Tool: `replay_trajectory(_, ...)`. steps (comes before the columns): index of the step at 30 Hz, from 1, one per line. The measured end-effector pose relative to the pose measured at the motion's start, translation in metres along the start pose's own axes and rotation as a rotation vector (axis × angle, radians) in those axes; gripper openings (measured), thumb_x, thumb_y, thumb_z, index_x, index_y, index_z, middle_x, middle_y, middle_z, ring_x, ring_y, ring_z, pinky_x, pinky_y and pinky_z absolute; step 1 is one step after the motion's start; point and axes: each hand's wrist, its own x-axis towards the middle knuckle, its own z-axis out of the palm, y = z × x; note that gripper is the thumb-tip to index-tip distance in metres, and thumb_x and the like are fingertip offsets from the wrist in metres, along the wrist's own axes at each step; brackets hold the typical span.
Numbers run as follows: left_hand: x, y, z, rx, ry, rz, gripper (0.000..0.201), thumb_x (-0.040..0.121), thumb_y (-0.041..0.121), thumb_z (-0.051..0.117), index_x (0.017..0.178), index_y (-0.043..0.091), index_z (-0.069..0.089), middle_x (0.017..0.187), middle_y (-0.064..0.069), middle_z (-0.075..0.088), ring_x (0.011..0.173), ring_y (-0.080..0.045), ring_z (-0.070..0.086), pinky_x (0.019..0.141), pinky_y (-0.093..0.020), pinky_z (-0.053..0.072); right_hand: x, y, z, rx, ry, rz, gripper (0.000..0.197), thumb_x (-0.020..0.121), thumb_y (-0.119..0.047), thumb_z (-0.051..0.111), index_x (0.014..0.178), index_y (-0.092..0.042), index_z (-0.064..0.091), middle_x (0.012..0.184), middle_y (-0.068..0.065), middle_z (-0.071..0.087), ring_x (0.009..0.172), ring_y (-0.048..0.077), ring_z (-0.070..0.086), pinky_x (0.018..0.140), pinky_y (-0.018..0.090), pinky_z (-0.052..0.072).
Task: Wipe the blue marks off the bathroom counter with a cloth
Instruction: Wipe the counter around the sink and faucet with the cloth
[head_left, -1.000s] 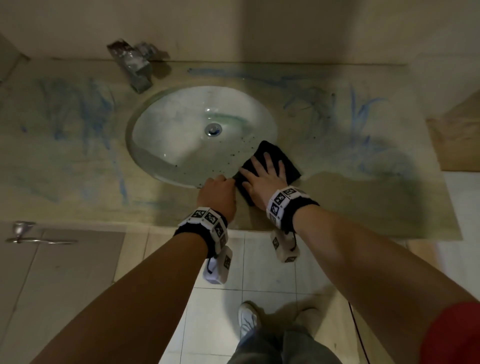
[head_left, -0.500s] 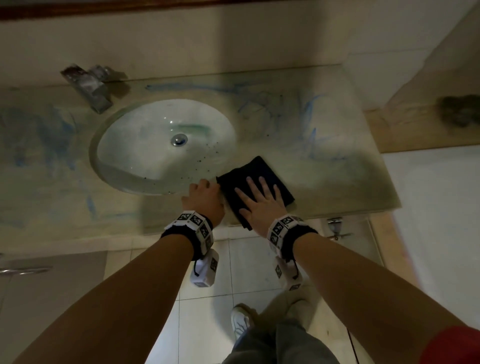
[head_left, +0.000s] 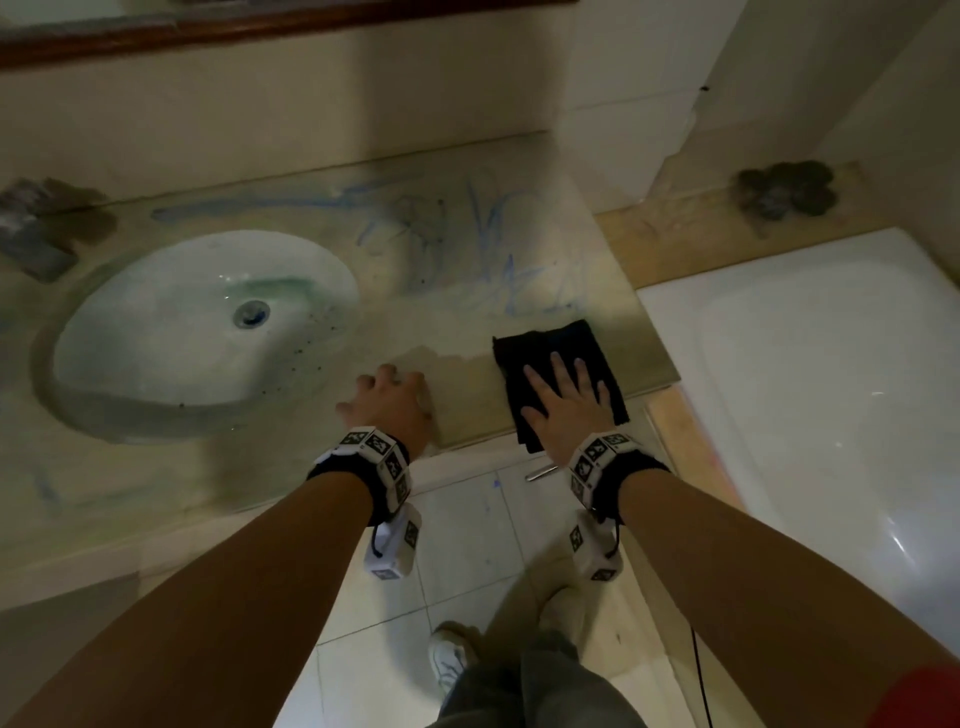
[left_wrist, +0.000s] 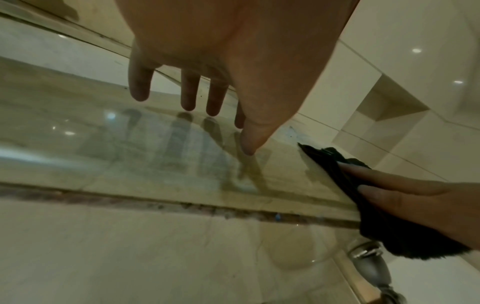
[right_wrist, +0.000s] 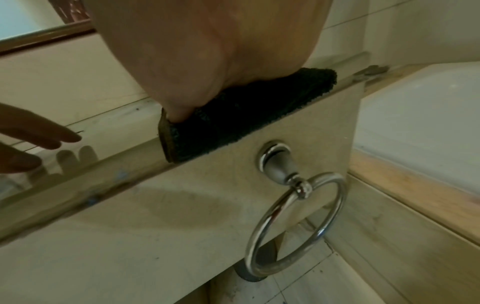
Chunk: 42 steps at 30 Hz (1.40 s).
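A folded black cloth (head_left: 556, 364) (left_wrist: 335, 170) (right_wrist: 233, 119) lies at the front right corner of the beige counter (head_left: 467, 312), its near edge hanging over the front. My right hand (head_left: 563, 402) presses flat on it with straight, spread fingers. Blue marks (head_left: 498, 260) streak the counter behind the cloth and along the back edge; fainter ones (head_left: 47, 491) show at the front left. My left hand (head_left: 387, 402) (left_wrist: 207, 98) hovers just above the bare counter to the left of the cloth, fingers straight and slightly spread, holding nothing.
A white oval sink (head_left: 208, 317) is set into the counter on the left, with a tap (head_left: 36, 234) behind it. A chrome towel ring (right_wrist: 296, 222) hangs below the counter's front. A white bathtub (head_left: 810, 405) adjoins on the right. Tiled floor and my feet lie below.
My right hand has slid the cloth rightward from the sink's rim to the counter's front right corner. The left hand followed to the right and its fingers straightened. The view swung right.
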Motion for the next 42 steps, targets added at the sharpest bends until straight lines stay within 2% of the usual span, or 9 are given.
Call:
replay_trajectory(6,0.009,0.01,-0.005,-0.009,-0.016,-0.007,0.049,0.091,0.041,0.051,0.139,0.036,0.038,0.153,-0.002,0.023,0.136,-0.033,0.026,0.1,-0.059,0.035,0.002,0.03,-0.007,0.047,0.03,0.119,0.06,0.099,-0.06,0.018,0.151,-0.045,-0.008,0.16,-0.008,-0.022,0.149,0.025,-0.016,0.12,0.048,0.002)
replay_trajectory(11,0.022,0.019,-0.012,-0.022,0.008,-0.028,0.044,0.092,0.037,0.05,0.135,0.033,0.043,0.157,0.0,0.018,0.14,-0.033,0.02,0.103,-0.06,0.033,0.018,0.047,-0.017,0.113,0.05,0.198,0.064,0.099,-0.059,0.024,0.152,-0.043,-0.008,0.161,-0.005,-0.021,0.149,0.026,-0.015,0.12,0.046,0.002)
replay_trajectory(14,0.029,0.021,-0.014,-0.036,0.007,-0.06,0.042,0.09,0.039,0.052,0.131,0.032,0.044,0.154,0.0,0.023,0.138,-0.033,0.022,0.101,-0.061,0.034,0.031,0.055,-0.022,0.125,0.06,0.242,0.065,0.099,-0.06,0.023,0.153,-0.041,-0.008,0.162,-0.003,-0.019,0.149,0.027,-0.013,0.12,0.047,0.001)
replay_trajectory(18,0.038,0.022,-0.018,-0.087,-0.003,-0.091,0.053,0.084,0.041,0.063,0.131,0.03,0.041,0.144,0.0,0.034,0.131,-0.034,0.03,0.096,-0.06,0.039,0.053,0.064,-0.031,0.116,0.082,0.277,0.066,0.099,-0.06,0.022,0.154,-0.038,-0.008,0.162,-0.001,-0.018,0.149,0.029,-0.012,0.119,0.048,0.0)
replay_trajectory(24,0.05,0.024,-0.024,-0.079,-0.033,-0.168,0.069,0.073,0.047,0.073,0.131,0.033,0.039,0.143,-0.005,0.028,0.13,-0.036,0.028,0.095,-0.061,0.041,0.081,0.062,-0.044,0.065,0.093,0.284,0.065,0.101,-0.055,0.019,0.154,-0.032,-0.009,0.162,0.006,-0.017,0.148,0.034,-0.014,0.119,0.051,-0.002)
replay_trajectory(26,0.051,0.024,-0.023,-0.084,-0.034,-0.17,0.067,0.074,0.048,0.073,0.13,0.033,0.039,0.142,-0.006,0.029,0.13,-0.037,0.029,0.094,-0.06,0.043,0.085,0.059,-0.045,0.039,0.111,0.275,0.064,0.101,-0.053,0.02,0.155,-0.031,-0.009,0.162,0.008,-0.016,0.148,0.037,-0.012,0.119,0.053,-0.001)
replay_trajectory(32,0.057,0.025,-0.022,-0.095,-0.046,-0.204,0.051,0.078,0.041,0.067,0.122,0.033,0.042,0.137,-0.004,0.031,0.128,-0.035,0.03,0.09,-0.061,0.044,0.096,0.037,-0.051,-0.046,0.101,0.104,0.063,0.102,-0.05,0.019,0.155,-0.03,-0.009,0.161,0.009,-0.018,0.147,0.039,-0.012,0.118,0.056,0.0)
replay_trajectory(39,0.057,0.025,-0.02,-0.084,-0.042,-0.205,0.061,0.074,0.043,0.072,0.124,0.034,0.039,0.137,-0.005,0.03,0.129,-0.034,0.028,0.089,-0.059,0.045,0.103,-0.055,-0.044,-0.129,0.052,-0.26,0.062,0.102,-0.051,0.021,0.153,-0.035,-0.01,0.16,0.005,-0.025,0.145,0.037,-0.021,0.117,0.056,-0.008)
replay_trajectory(42,0.058,0.026,-0.02,-0.07,-0.041,-0.204,0.07,0.072,0.046,0.073,0.13,0.035,0.036,0.14,-0.004,0.028,0.131,-0.032,0.027,0.091,-0.058,0.046,0.11,-0.079,-0.044,-0.145,0.036,-0.363,0.062,0.101,-0.051,0.023,0.153,-0.037,-0.009,0.16,0.004,-0.025,0.145,0.034,-0.024,0.117,0.055,-0.01)
